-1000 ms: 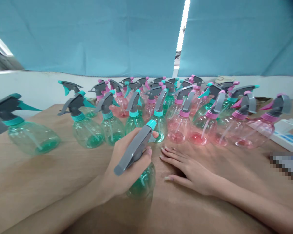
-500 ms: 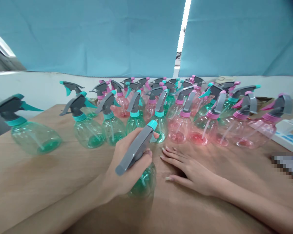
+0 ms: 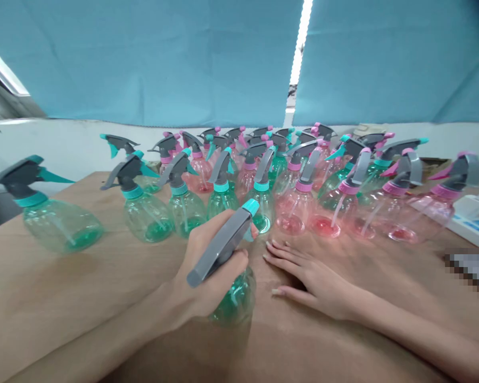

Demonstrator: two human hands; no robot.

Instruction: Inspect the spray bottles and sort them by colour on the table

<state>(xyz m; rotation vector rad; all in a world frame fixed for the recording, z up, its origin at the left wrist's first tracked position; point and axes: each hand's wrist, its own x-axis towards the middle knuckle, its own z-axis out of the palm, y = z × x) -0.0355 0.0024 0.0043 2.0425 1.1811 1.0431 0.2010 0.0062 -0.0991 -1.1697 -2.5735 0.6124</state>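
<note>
A green spray bottle (image 3: 233,292) is held upright on the brown desk (image 3: 64,298), near the front and about the middle of the view, by the left hand (image 3: 207,266). The neck of the bottle is wrapped by the left fingers (image 3: 239,255), which are curled closed around it beneath the grey trigger head (image 3: 219,242), and a fingertip is seen at the front of the head, just under the teal nozzle cap (image 3: 250,206). The grey head is tilted, with its rear end pointing down toward the wearer and its nozzle pointing away. The right hand (image 3: 315,276) is laid palm down on the desk just beside the bottle, on its right, without touching it as far as can be seen; its fingers (image 3: 281,252) are stretched out flat and slightly spread, with nothing pinched between them. Behind both hands a crowded group of spray bottles is stood on the desk: green spray bottles (image 3: 183,210) with teal collars toward the left and pink spray bottles (image 3: 299,210) with pink collars toward the right, all with grey trigger heads. One green bottle (image 3: 58,226) is set well apart at the far left. A white and blue power strip (image 3: 473,221) is seen at the right edge, and a blue curtain (image 3: 163,58) is hung behind the desk.
</note>
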